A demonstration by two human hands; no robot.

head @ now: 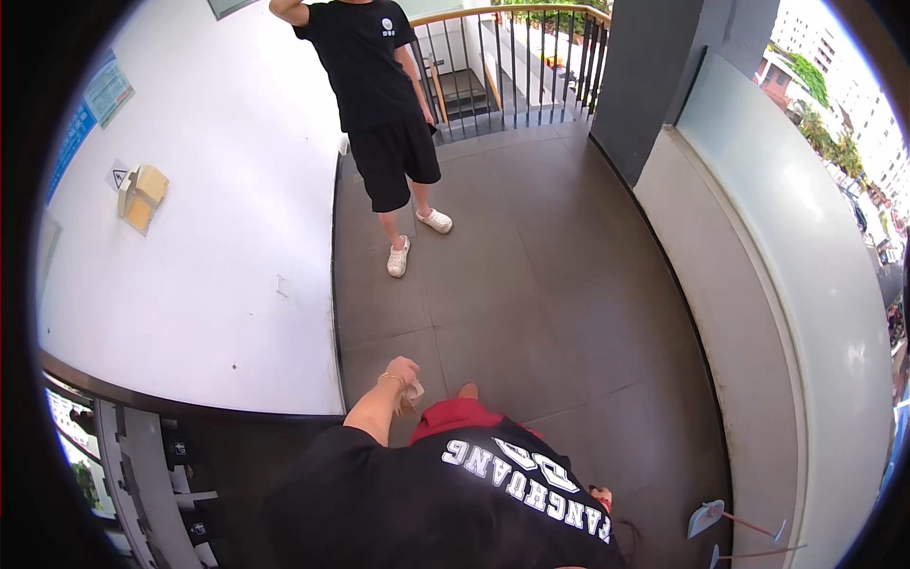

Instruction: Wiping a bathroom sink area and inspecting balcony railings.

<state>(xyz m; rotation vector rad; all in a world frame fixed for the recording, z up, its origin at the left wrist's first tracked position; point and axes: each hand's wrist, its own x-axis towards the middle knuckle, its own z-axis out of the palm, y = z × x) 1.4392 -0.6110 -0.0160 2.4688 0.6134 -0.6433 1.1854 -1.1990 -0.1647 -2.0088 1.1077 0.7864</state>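
My left hand [404,370], with a gold-coloured bracelet at its wrist, is held out low in front of my body. It is closed around a crumpled piece of light brown paper or thin card [410,398], which hangs below the fingers. Down at my right side, beside my black printed T-shirt [512,491], is my right hand [602,497] with a red band at the wrist. The shirt hides part of that hand, and I cannot tell whether it holds anything. Below the shirt's hem show my red shorts [458,416].
Ahead on the grey tiled floor [490,284] stands a person [387,107] in black clothes and white clogs. Behind them is a metal railing [526,71] by stairs. A white wall [234,270] runs left, a glass-topped parapet [768,284] right. Blue-headed rods [706,518] are at lower right.
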